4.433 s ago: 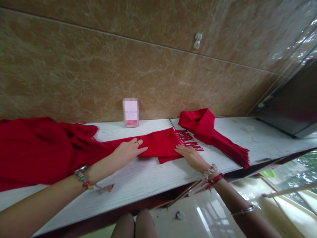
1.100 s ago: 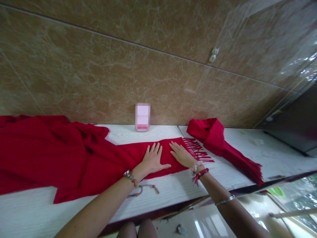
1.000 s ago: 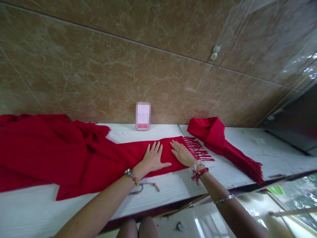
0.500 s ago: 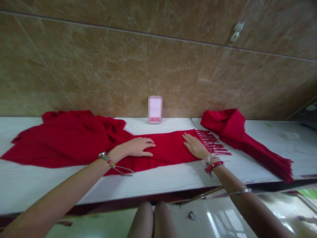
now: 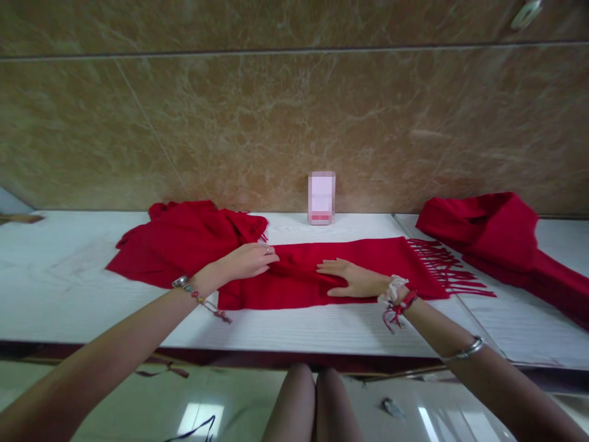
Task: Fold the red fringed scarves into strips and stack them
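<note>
A red fringed scarf (image 5: 368, 255) lies stretched across the white tabletop, its fringe at the right and its bunched end at the left. My left hand (image 5: 246, 261) is at the left part of the flat strip, fingers bent and closed with the thumb on the cloth. Around the wrist hang a watch-like bracelet and a beaded cord. My right hand (image 5: 354, 279) rests open and palm down on the middle of the strip, fingers stretched to the left. Slight wrinkles show in the cloth between both hands.
A second red scarf (image 5: 488, 236) lies loosely folded at the right. Against the brown tiled wall (image 5: 257, 129) leans a phone with a blurred screen (image 5: 321, 197). The white table's (image 5: 313, 331) front edge runs just before my knees. A brown stick-like thing (image 5: 21, 218) lies far left.
My right hand has slid left from near the fringe to the strip's middle. My left hand's fingers have bent inward. The bunched cloth has drawn in closer, and the view has turned left.
</note>
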Motion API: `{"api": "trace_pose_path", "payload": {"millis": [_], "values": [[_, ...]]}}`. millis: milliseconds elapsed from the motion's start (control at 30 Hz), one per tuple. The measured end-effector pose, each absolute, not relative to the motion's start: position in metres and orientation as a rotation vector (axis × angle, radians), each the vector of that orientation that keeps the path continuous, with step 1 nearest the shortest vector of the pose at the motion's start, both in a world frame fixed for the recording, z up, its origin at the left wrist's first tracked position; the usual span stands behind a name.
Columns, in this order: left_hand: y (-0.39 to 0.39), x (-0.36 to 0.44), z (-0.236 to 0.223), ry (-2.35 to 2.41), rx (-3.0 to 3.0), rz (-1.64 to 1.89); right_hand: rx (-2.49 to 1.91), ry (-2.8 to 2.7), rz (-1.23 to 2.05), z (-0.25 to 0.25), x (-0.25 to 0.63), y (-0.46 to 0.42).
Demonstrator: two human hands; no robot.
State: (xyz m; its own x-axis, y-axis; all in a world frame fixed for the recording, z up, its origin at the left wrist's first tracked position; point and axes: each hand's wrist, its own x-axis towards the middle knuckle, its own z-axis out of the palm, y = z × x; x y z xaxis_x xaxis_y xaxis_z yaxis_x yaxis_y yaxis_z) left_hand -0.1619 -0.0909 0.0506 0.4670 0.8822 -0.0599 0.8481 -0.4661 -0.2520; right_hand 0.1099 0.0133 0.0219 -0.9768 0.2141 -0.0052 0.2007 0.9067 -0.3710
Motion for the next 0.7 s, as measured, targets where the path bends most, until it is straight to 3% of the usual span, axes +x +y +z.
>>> {"api": "trace_pose_path", "payload": {"millis": [333,567,700], "values": [[-0.112,-0.224,0.066,-1.47,-2.288,0.336,-0.2,-3.016,0.494,0.0,0.121,0.016],[-0.166,-0.215,0.048,-1.391,-2.447,0.474,-0.131,-3.017,0.427,-0.005,0.121,0.015],[-0.171,-0.209,0.041,-1.623,-2.269,0.308,-0.07,-3.029,0.366,-0.006,0.12,0.011]]}}
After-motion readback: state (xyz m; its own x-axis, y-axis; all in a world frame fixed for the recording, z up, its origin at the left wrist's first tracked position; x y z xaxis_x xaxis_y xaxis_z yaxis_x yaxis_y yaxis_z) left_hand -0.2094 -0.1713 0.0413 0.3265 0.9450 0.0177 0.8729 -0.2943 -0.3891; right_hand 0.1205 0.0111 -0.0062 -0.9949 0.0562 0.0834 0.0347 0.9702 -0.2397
